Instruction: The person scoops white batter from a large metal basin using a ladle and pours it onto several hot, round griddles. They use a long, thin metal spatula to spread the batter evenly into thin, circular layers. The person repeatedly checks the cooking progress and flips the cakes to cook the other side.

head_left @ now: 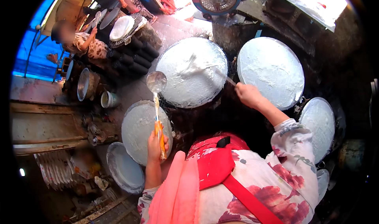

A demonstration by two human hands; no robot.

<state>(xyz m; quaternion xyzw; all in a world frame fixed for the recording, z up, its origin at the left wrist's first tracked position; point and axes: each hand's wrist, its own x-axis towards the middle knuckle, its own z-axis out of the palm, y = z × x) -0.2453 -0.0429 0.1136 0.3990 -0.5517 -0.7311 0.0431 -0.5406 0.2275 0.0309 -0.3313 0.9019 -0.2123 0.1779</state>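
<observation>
My left hand (pixel 153 146) is closed round the orange handle of a ladle (pixel 156 82). Its round metal bowl hangs at the left rim of the middle round pan (pixel 173 91), and pale batter clings to the shaft. My right hand (pixel 249 95) grips a thin-handled spreading tool (pixel 230 81). The tool's far end is smeared by motion over the white batter coating that pan. Beside my right hand lies another white-coated round pan (pixel 272 72). Behind my left hand is a greyer round pan (pixel 138 133) with a thin pale coat.
A white-coated pan (pixel 319 125) sits far right; a basin with pale liquid (pixel 125 169) stands lower left. Dark cylindrical briquettes (pixel 140 62) are stacked back left, near a white bucket (pixel 109 99). A fan (pixel 218 0) stands behind the pans. Another person (pixel 90 46) works at left.
</observation>
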